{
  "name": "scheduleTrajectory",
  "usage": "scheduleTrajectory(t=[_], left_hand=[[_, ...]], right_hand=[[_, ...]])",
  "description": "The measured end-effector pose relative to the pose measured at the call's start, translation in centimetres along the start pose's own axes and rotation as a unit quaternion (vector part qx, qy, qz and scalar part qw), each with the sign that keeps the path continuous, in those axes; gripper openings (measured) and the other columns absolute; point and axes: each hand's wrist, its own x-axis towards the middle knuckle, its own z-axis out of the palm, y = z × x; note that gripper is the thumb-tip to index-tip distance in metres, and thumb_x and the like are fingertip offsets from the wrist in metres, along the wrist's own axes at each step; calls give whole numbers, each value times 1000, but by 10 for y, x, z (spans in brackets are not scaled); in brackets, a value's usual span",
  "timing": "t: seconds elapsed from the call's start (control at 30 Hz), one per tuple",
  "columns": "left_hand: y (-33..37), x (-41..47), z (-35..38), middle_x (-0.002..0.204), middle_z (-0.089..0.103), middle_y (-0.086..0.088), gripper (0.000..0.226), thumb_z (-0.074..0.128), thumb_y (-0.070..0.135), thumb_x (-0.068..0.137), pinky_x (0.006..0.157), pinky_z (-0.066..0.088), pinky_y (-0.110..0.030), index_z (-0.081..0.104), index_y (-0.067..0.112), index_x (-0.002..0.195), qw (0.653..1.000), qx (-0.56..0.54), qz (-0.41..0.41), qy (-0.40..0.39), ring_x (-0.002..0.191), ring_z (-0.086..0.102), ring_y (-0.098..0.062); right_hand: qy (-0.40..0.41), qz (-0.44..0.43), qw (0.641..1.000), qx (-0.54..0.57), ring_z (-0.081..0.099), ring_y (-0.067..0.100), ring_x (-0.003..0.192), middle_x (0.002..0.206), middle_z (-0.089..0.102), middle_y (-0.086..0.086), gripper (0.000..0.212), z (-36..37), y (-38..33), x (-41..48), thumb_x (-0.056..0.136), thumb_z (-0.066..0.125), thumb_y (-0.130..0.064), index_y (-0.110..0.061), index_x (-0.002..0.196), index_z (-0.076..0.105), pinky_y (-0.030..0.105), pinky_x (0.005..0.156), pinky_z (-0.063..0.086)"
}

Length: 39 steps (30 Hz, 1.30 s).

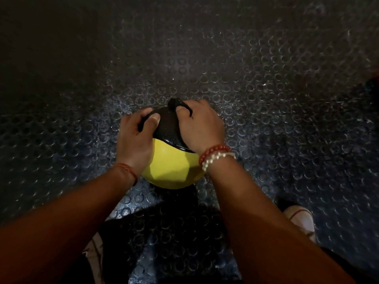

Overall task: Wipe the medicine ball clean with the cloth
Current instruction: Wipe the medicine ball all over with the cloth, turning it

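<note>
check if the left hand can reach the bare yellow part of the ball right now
Probably yes. The left hand grips the cloth on the upper left of the ball, and the yellow lower part lies uncovered right beside that wrist, with nothing between them.

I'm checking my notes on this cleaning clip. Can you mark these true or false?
1. The bare part of the medicine ball is yellow. True.
2. The right hand pinches a bunch of the dark cloth at the top of the ball. True.
3. The left hand hangs free, away from the ball. False: it holds the ball's left side, with its thumb on the dark cloth.
4. The ball is on a wooden table. False: a dark studded floor lies beneath it.
5. Beaded bracelets circle the right wrist. True.
</note>
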Motion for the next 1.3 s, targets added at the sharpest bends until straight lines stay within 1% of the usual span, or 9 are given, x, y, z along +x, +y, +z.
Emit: scheduleTrajectory(t=[0.13,0.3,0.4,0.5,0.67,0.9,1.03,1.13,1.3], left_hand=[[1,-1,0,118,48,2,18,58,28,98,76,30,9,63,28,116,1000,-10,-1,0,99,51,0],[0,-1,1,119,49,4,16,60,32,97,82,33,2,64,32,112,1000,-17,-10,5,101,52,1],[-1,0,3,117,49,5,18,61,34,96,92,36,-12,65,31,113,1000,-23,-16,9,109,52,-7],[0,1,4,117,49,5,22,60,35,96,96,38,-17,66,29,117,1000,-25,-16,10,111,53,-9],[-4,2,1,120,49,1,24,57,32,99,82,33,0,65,25,121,1000,-2,4,3,109,50,-7],[-13,3,-3,122,52,-1,16,57,34,96,98,44,-23,63,34,111,999,-42,7,-10,112,55,-11],[-14,4,-2,127,54,-4,16,60,33,96,98,44,-21,65,33,111,998,-60,-4,-11,113,56,-10],[-13,4,-3,126,54,-3,15,60,29,98,93,42,-14,65,32,112,998,-60,-7,-3,111,56,-8],[-8,3,-2,125,53,1,13,60,33,97,96,41,-16,64,35,110,999,-48,-13,-3,105,54,1]], right_hand=[[-95,105,983,115,60,24,89,89,65,3,32,-9,10,29,94,43,-34,-17,79,66,36,83,49],[-140,176,967,119,51,33,118,128,56,20,38,-14,24,25,101,34,-23,-3,121,58,34,97,41],[-122,226,947,194,52,35,116,124,57,20,38,-12,32,9,101,32,-23,-2,122,57,36,95,42],[-5,255,934,251,56,26,104,114,60,7,36,-2,29,-15,96,38,-37,-16,112,62,38,92,43],[100,130,980,109,51,21,107,126,47,-3,39,14,13,-39,95,38,-42,-29,129,51,34,89,42],[27,-23,998,43,55,22,97,113,55,-1,31,3,8,-11,93,43,-39,-29,116,61,35,82,45],[-80,100,974,185,62,23,91,99,67,6,28,-2,20,20,90,48,-37,-19,89,69,41,88,50],[-124,242,925,265,62,24,96,100,67,8,32,-6,38,16,95,46,-34,-11,89,67,38,93,48],[-7,324,879,349,61,25,100,104,67,7,30,18,54,-18,89,45,-39,-20,76,64,47,97,45]])
